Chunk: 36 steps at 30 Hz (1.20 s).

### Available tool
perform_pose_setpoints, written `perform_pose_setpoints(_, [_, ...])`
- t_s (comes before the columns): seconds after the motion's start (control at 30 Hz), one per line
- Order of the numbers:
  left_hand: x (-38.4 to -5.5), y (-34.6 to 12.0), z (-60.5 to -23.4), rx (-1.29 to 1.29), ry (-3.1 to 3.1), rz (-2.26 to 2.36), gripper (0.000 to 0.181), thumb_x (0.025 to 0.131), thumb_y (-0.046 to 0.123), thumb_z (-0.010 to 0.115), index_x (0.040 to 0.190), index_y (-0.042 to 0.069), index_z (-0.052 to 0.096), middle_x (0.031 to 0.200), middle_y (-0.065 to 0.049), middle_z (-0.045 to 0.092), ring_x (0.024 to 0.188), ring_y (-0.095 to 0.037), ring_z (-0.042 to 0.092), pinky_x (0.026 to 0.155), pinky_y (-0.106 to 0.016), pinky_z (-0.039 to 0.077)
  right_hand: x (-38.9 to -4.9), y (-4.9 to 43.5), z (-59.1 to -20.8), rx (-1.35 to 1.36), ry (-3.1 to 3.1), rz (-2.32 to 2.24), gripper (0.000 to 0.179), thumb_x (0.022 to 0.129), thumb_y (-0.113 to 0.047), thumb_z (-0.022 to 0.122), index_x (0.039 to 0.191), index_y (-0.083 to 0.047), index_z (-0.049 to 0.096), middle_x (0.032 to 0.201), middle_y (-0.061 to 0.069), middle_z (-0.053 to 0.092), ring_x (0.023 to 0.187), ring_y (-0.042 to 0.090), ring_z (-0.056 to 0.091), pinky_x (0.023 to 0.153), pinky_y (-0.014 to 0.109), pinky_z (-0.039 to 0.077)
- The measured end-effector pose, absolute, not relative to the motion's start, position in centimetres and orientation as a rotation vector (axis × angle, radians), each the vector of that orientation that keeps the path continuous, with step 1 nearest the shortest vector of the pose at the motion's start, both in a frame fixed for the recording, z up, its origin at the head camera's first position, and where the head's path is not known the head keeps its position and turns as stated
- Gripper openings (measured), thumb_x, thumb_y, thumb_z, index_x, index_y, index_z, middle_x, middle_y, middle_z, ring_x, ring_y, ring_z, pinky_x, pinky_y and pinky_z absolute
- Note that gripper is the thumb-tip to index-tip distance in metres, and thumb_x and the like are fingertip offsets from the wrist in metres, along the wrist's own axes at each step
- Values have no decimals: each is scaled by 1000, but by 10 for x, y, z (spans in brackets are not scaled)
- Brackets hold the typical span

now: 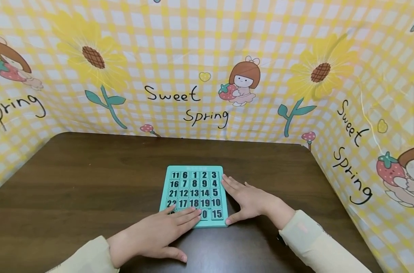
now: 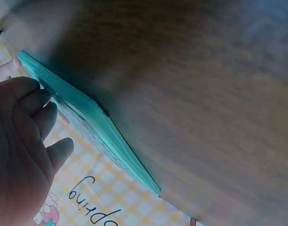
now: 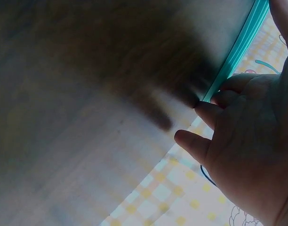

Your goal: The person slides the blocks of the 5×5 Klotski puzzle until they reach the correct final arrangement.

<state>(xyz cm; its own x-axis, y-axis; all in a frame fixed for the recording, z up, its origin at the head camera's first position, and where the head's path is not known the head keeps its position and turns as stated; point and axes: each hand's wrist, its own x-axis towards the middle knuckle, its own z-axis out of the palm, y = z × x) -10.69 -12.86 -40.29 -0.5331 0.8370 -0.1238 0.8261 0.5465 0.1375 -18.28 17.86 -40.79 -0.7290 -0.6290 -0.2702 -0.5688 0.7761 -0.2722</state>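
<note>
A teal sliding number puzzle [image 1: 213, 168] lies flat on the table, its black-numbered tiles facing up. The top row reads 11, 6, 1, 2, 3. My left hand [image 1: 160, 231] reaches over the bottom row with straight fingers; its fingertips touch the tiles beside the one ending in 0, and the bottom-left tiles are partly hidden under it. The left thumb points away from the board over the table. Along the right edge of the puzzle, my right hand [image 1: 251, 201] rests with fingers extended, fingertips at the upper side and thumb at the lower corner.
The dark brown wooden table [image 1: 101, 178] extends around the puzzle. A yellow checked cloth [image 1: 179, 57] with flowers and "Sweet Spring" lettering hangs behind the table and along both sides. Light-coloured sleeves [image 1: 316, 239] cover both forearms.
</note>
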Motion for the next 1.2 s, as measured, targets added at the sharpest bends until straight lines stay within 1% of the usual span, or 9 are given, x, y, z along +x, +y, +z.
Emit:
perform_pose_setpoints(0.23, [-109, -118, -404, 1457, 2596, 81, 90, 91, 75, 37, 157, 13, 32, 165, 1, 26, 152, -18, 27, 113, -60, 34, -182, 180, -410, -908, 2631, -243, 120, 76, -74, 68, 161, -12, 9, 169, 1, -1, 156, 24, 9, 118, 62, 23])
perform_pose_setpoints(0.37, [-109, -119, -401, 1402, 2600, 103, 92, 90, 76, 36, 158, 15, 28, 167, 2, 21, 153, -17, 23, 115, -60, 32, -182, 179, -410, -899, 2632, -241, 120, 76, -74, 68, 161, -13, 8, 169, 0, -1, 156, 23, 9, 119, 62, 23])
perform_pose_setpoints(0.47, [-107, -128, -398, 1357, 2632, 123, 93, 90, 77, 37, 158, 14, 28, 167, 2, 20, 153, -18, 23, 116, -60, 31, -182, 178, -408, -898, 2632, -240, 120, 76, -74, 68, 161, -13, 8, 169, -1, -1, 156, 22, 8, 119, 62, 22])
perform_pose_setpoints(0.8, [-102, -157, -402, 1396, 2761, 136, 89, 91, 74, 41, 155, 11, 37, 165, -2, 29, 150, -24, 31, 110, -62, 37, -183, 179, -404, -883, 2625, -209, 122, 75, -75, 67, 161, -15, 5, 169, -2, -4, 156, 19, 6, 120, 61, 19])
perform_pose_setpoints(1.07, [-101, -163, -407, 1382, 2738, 135, 87, 92, 73, 39, 154, 11, 38, 162, -4, 34, 148, -26, 35, 107, -64, 38, -182, 179, -405, -890, 2623, -214, 121, 76, -75, 67, 161, -15, 6, 169, -1, -4, 156, 21, 5, 120, 62, 20])
perform_pose_setpoints(1.2, [-101, -162, -409, 1372, 2720, 150, 86, 93, 72, 39, 154, 12, 37, 162, -4, 34, 149, -25, 35, 107, -64, 38, -182, 179, -407, -900, 2618, -227, 121, 76, -76, 66, 161, -14, 7, 169, -1, -3, 156, 21, 7, 119, 62, 21])
